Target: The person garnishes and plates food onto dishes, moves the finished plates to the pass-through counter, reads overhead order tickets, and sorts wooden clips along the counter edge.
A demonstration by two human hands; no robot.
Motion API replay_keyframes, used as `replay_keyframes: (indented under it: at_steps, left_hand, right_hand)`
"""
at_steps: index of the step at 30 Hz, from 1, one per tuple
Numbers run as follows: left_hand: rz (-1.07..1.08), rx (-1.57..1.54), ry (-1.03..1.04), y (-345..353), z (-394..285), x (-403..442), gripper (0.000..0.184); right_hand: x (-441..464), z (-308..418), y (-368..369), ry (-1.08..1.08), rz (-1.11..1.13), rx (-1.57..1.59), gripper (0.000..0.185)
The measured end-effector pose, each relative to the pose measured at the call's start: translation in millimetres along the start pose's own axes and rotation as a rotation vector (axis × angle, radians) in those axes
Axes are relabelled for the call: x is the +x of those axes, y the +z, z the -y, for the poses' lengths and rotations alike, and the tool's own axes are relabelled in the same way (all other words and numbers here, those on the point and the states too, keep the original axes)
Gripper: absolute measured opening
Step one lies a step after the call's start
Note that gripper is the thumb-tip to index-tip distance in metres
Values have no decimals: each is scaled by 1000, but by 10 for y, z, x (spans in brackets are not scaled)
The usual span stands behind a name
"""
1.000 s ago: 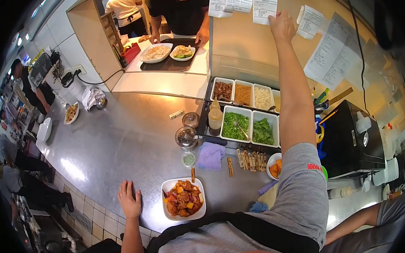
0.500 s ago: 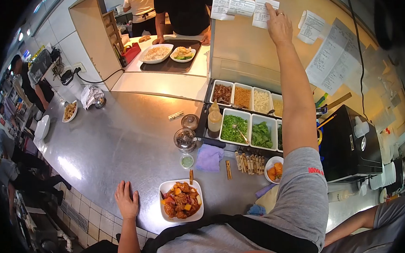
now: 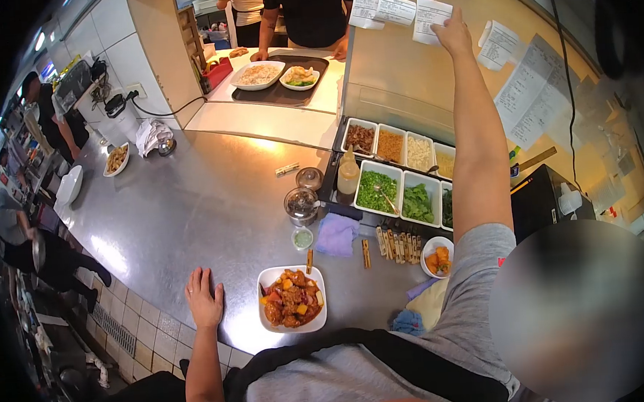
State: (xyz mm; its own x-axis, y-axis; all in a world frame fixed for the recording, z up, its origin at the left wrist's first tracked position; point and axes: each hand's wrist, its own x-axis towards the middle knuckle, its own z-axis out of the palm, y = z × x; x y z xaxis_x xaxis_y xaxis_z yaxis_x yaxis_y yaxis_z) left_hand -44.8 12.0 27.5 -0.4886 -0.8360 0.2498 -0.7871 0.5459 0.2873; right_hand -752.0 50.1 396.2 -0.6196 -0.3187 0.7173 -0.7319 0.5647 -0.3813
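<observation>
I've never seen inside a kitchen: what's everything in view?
Counter: one, silver, centre
Wall: one, tan, upper right
Paper slips: several, white, on the wall
Tray: one, dark, past the counter
Dishes: two, white, on the tray
Food tubs: at least seven, white, below the wall
Squeeze bottle: one, brownish, left of the tubs
Glass jars: two, clear, near the bottle
Wooden clips: several, brown, mostly lined up
Folded cloth: one, purple, by the clips
Square bowl: one, white, by the counter edge
Appliance: one, black, far right
Other people: several, mixed clothing, background
Left hand: one, bare, on the counter
Right hand: one, bare, at a slip
</observation>
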Motion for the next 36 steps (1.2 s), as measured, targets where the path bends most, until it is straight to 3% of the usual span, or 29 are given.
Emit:
replay_keyframes:
  at_steps: [3,6,8,10,14,15,17,19,21,23,24,27,31,36]
  left_hand:
    - [-8,-4,0,8,19,-16,48]
    - [-12,2,0,10,30,-29,48]
    - [-18,1,1,5,36,-30,48]
    - [-96,13,45,11,25,-60,43]
    - [-94,-260,104,-77,9,-201,29]
    - [-70,-348,136,-157,-54,-266,27]
    - [-81,-562,134,76,-49,-462,28]
    - [70,-938,29,279,-170,-626,33]
    - [484,-1242,-269,79,-415,-619,43]
    - [666,-1373,-122,89,-438,-548,52]
    - [753,-1316,-83,152,-399,-493,60]
    - [912,-1367,-11,43,-366,-298,60]
    - [904,-1338,89,45,-214,-169,65]
    - [894,-1273,-32,-275,298,-67,71]
  right_hand:
    - [-299,-15,-132,15,-89,154,62]
    - [-846,-58,-234,20,235,193,61]
    - [-1553,-123,-261,-71,395,364,51]
    - [-2507,70,-633,-82,666,472,36]
    - [-4291,389,-1453,-155,1157,484,34]
    - [-4635,439,-1595,12,1336,505,33]
    - [-5387,390,-1552,448,1417,619,42]
    - [-5985,484,-1408,681,1218,700,48]
    - [-6267,792,-1303,882,993,889,54]
    - [-6392,1150,-1203,1065,733,1179,57]
    - [-6401,1233,-1122,1031,730,1162,57]
    - [-6479,1418,-964,967,726,1098,55]
    - [-6451,1666,-975,945,733,1046,54]
    - [-6630,2190,-761,991,764,1196,59]
